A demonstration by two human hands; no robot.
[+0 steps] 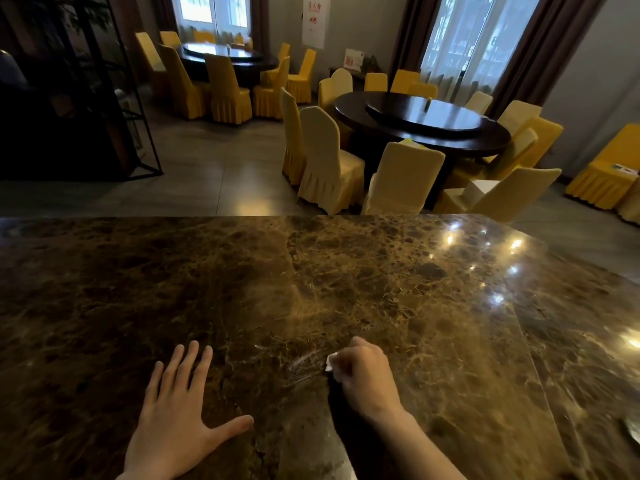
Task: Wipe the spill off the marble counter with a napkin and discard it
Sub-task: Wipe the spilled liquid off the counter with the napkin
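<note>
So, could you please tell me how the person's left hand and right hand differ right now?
The left hand lies open and flat, fingers spread, on the marble counter; the right hand is curled shut. The left hand holds nothing; the right hand grips a white napkin beside wet streaks. Both are bare and low over the counter's near edge.

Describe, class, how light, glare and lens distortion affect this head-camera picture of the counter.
Head view: bright ceiling-light reflections glare off the polished marble counter at its right side; the left side lies dim. Wet streaks gleam beside the napkin in the right hand; the left hand rests flat. The wide lens bows the counter's far edge, and the windows are overexposed.
</note>
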